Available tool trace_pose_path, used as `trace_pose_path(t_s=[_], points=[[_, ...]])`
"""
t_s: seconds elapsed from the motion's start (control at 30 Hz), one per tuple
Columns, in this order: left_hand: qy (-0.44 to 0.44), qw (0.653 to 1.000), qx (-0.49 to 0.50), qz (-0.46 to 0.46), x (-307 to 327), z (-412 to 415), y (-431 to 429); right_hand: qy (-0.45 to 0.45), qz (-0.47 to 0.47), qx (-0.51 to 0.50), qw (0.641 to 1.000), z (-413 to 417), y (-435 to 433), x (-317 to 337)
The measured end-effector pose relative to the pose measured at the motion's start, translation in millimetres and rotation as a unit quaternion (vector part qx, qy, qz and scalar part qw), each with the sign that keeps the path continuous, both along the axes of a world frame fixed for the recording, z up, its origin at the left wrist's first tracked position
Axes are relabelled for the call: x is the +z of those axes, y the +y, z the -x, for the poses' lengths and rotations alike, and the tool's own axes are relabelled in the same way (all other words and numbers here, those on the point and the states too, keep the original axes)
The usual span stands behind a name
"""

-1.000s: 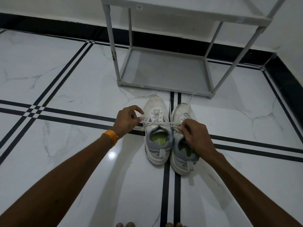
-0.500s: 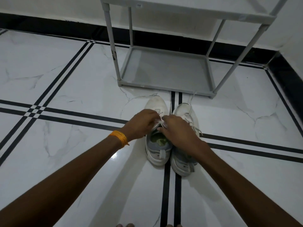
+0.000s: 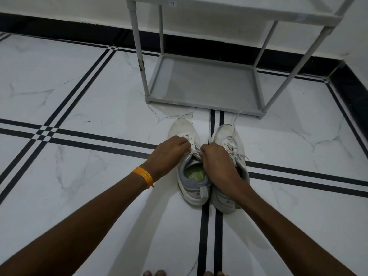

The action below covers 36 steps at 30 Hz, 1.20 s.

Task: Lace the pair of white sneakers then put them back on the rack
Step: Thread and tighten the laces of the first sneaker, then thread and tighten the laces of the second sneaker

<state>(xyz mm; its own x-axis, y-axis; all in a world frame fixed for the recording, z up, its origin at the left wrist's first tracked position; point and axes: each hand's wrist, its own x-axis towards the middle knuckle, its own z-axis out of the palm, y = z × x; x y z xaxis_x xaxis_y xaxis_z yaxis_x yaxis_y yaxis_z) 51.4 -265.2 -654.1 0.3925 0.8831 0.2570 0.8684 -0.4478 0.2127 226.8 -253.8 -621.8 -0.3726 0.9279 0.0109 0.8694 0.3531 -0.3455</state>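
Observation:
Two white sneakers stand side by side on the floor, toes toward the rack. The left sneaker (image 3: 184,129) has a grey collar and a green insole. The right sneaker (image 3: 226,134) has loose laces, one trailing toward the rack. My left hand (image 3: 169,152) and my right hand (image 3: 217,162) meet over the left sneaker's tongue, each pinching an end of its white lace (image 3: 192,151). My right hand and wrist cover much of the right sneaker's opening. The grey shoe rack (image 3: 203,104) stands just beyond the toes, its bottom shelf bare.
White marble floor (image 3: 89,96) with black inlay lines runs all around. A black skirting and white wall lie behind the rack, with a wall corner at the right. My toes (image 3: 155,273) show at the bottom edge. An orange band circles my left wrist.
A second ago my hands were apart, pulling the lace taut sideways. They have come together over the left sneaker's tongue and stay there, still pinching the lace.

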Motion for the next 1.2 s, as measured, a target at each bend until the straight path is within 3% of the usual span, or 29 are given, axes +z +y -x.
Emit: trace_pose_path(t_s=[0.17, 0.47, 0.73, 0.87, 0.93, 1.03, 1.1, 1.17, 1.2], points=[[0.035, 0.998, 0.045, -0.017, 3.8, 0.8, -0.4, 0.009, -0.003, -0.033, 0.999, -3.7, -1.6, -1.6], [0.084, 0.996, -0.008, 0.009, 1.2, 14.8, -1.6, -0.029, 0.007, -0.016, 0.999, -13.4, -6.1, 0.5], [-0.02, 0.995, 0.09, 0.033, 4.6, 42.4, -6.6, 0.085, 0.024, -0.003, 0.996, 31.2, 2.3, 3.6], [0.022, 0.99, 0.129, 0.044, 3.9, 60.5, -3.5, 0.157, 0.093, 0.015, 0.983, 32.4, 3.8, 7.5], [0.028, 0.986, 0.158, 0.051, 6.1, 63.1, -0.7, 0.163, 0.075, -0.018, 0.984, 9.8, 0.6, 17.5], [-0.017, 0.981, 0.191, -0.013, 19.0, 45.7, 2.0, 0.034, 0.028, -0.137, 0.99, -54.7, 1.1, 33.9], [-0.09, 0.982, 0.163, -0.043, 30.8, 15.2, 2.7, -0.049, 0.11, -0.163, 0.979, -91.5, 3.0, 36.9], [-0.165, 0.982, 0.088, 0.015, 36.7, -24.7, 1.1, -0.024, 0.171, -0.137, 0.975, -101.4, -0.6, 28.1], [-0.176, 0.981, 0.048, 0.062, 35.9, -44.0, 0.2, -0.003, 0.157, -0.117, 0.981, -99.2, -3.6, 21.3]])
